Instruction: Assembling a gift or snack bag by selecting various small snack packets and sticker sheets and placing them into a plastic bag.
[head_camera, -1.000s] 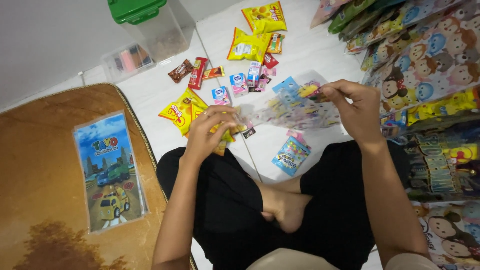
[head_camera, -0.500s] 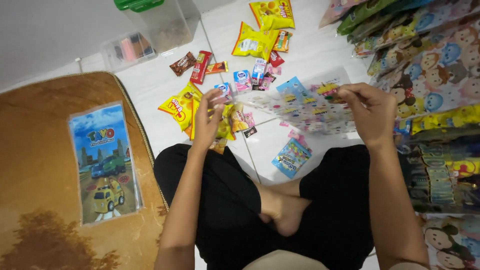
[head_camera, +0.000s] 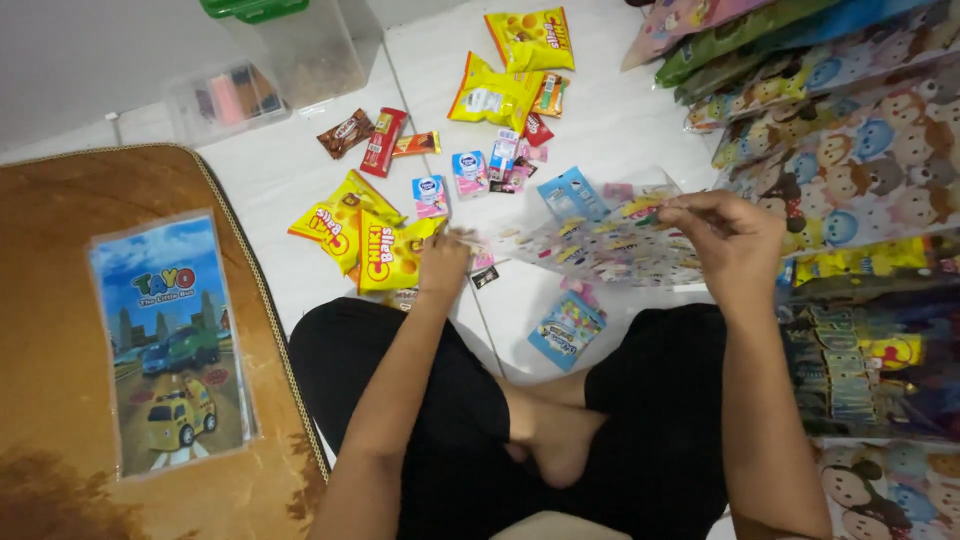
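White tile floor (head_camera: 620, 120), snacks scattered all over, brown rug (head_camera: 60, 330) off to the left side. Right hand (head_camera: 735, 240) fingers (head_camera: 690, 215) pinched shut on the right edge of a clear sticker sheet (head_camera: 600, 245), held up flat just above the floor. Left hand (head_camera: 443, 262) curled closed on the sheet's other end, knuckles up, so exact fingertip grip hard to make out. Sheet stretched between both hands, in front of the crossed legs in black trousers (head_camera: 430, 420).

Just beside the left hand: yellow chip bags (head_camera: 375, 245), touching and overlapping each other. Under and behind the sheet, a blue card (head_camera: 568, 195); nearer the legs, a small blue packet (head_camera: 566, 330) flat on the tile. Farther out, small milk cartons (head_camera: 470, 172), chocolate bars (head_camera: 380, 140), two more yellow bags (head_camera: 500, 95). Clear plastic box with a green lid (head_camera: 290, 45) at the top. Cartoon-print gift bags (head_camera: 850, 150) stacked along the right. Picture book with a bus on the cover (head_camera: 170, 340) lying on the rug.
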